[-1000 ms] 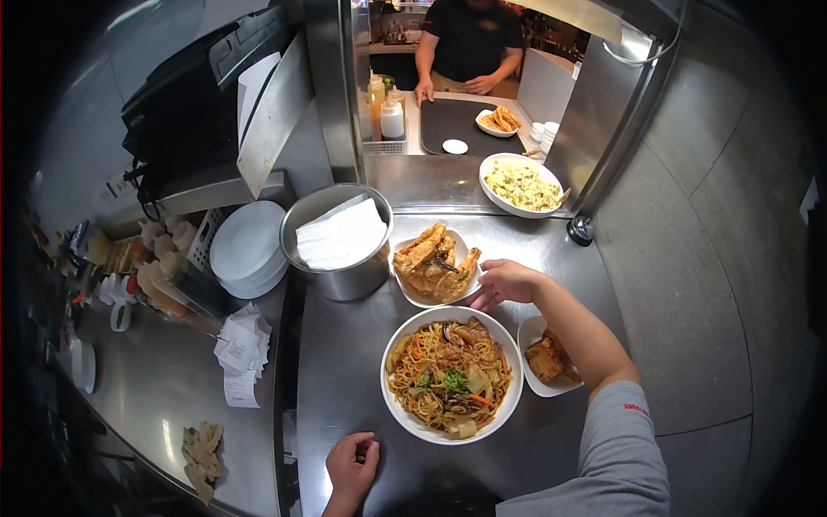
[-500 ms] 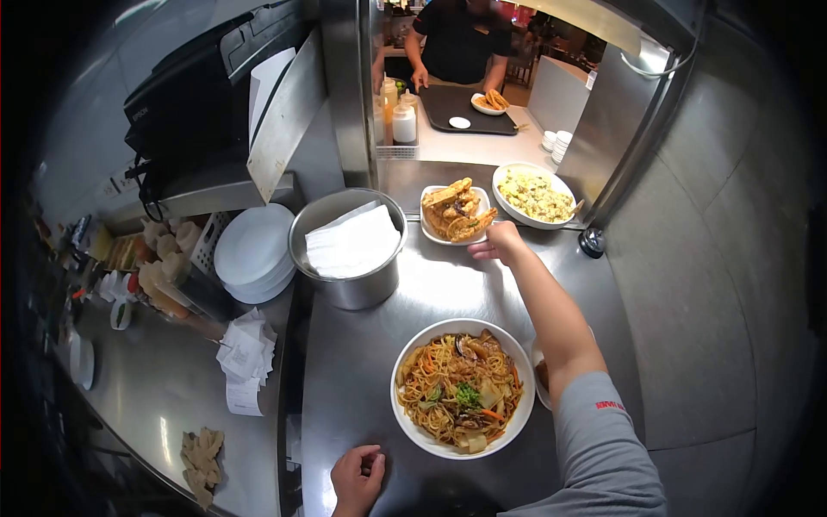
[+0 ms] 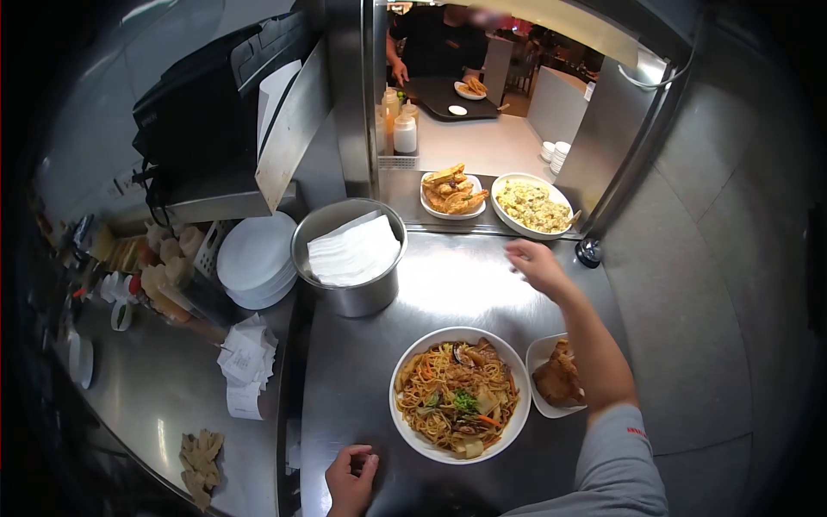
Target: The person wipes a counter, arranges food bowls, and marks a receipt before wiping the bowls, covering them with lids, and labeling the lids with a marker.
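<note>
White plate of golden fried pieces (image 3: 452, 195) sits on the pass ledge beside a white bowl of yellow rice (image 3: 534, 205). Right hand (image 3: 536, 262) hovers empty, fingers spread, over the steel table (image 3: 448, 280). Left hand (image 3: 351, 476), loosely curled, rests near a white bowl of noodles (image 3: 459, 395).

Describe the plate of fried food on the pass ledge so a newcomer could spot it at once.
Find the serving window at the top. On its steel ledge two dishes sit side by side; the plate of fried food is the left one, holding golden-brown pieces, unlike the pale yellow bowl beside it.
</note>
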`<state>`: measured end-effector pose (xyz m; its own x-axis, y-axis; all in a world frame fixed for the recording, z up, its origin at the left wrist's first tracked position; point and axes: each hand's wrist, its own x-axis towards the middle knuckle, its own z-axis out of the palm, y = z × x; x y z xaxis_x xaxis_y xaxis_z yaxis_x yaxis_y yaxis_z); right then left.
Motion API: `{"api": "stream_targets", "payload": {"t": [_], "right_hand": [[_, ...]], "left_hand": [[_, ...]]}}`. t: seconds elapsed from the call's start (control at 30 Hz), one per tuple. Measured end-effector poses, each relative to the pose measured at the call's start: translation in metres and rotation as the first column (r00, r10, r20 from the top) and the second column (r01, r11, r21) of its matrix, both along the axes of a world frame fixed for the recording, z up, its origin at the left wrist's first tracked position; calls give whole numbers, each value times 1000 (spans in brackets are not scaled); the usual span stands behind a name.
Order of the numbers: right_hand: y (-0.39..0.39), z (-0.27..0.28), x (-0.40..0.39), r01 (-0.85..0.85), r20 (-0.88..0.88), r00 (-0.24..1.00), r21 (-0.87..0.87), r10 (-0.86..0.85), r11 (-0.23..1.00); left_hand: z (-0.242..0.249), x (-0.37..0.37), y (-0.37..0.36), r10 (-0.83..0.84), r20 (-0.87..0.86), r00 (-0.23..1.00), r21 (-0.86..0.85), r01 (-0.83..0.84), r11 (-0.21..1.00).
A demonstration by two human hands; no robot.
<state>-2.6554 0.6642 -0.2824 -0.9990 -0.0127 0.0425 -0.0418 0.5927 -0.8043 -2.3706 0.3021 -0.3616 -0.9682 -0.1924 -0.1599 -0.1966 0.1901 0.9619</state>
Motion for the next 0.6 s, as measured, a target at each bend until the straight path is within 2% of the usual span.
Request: {"api": "stream_targets", "payload": {"t": [0.03, 0.07, 0.1, 0.13, 0.17, 0.2, 0.23, 0.3, 0.33, 0.37, 0.47, 0.57, 0.6], "right_hand": [[21, 6, 28, 31, -116, 993, 43, -26, 999], [49, 2, 55, 110, -196, 976, 89, -91, 990], [63, 17, 95, 253, -164, 961, 196, -223, 947], [85, 18, 130, 331, -126, 943, 374, -306, 866], [116, 5, 163, 320, -101, 943, 540, -317, 779], [124, 6, 194, 353, 188, 872, 399, -452, 847], [126, 9, 225, 424, 481, 724, 257, -495, 869], [125, -1, 273, 338, 702, 695, -126, -157, 932], [114, -15, 292, 360, 679, 732, -305, -64, 882], [99, -26, 301, 369, 637, 771, -473, 21, 800], [61, -49, 298, 321, 428, 903, -744, 49, 586], [59, -75, 280, 441, 417, 897, -819, -145, 367], [58, -72, 264, 450, 414, 893, -810, -177, 377]], "left_hand": [[-3, -2, -1, -4, 42, 999, 115, -1, 993], [-7, -5, -5, -107, 116, 987, 232, 78, 970], [-5, -7, -1, -176, 144, 974, 373, 112, 921], [-1, -10, 6, -248, 163, 955, 507, 134, 851], [1, -11, 12, -318, 175, 932, 631, 142, 763], [-3, -12, 16, -480, 172, 860, 670, 255, 697], [-4, -12, 23, -493, 181, 851, 706, 237, 668], [-1, -14, 45, -518, 193, 833, 772, 197, 605], [-4, -14, 56, -402, 128, 907, 710, 199, 675], [-6, -14, 60, -390, 124, 912, 728, 184, 661], [-13, -17, 63, -376, 101, 921, 748, 179, 639], [0, -30, 67, -373, 121, 920, 689, 192, 699], [5, -41, 73, -379, 127, 917, 690, 193, 698]]}}
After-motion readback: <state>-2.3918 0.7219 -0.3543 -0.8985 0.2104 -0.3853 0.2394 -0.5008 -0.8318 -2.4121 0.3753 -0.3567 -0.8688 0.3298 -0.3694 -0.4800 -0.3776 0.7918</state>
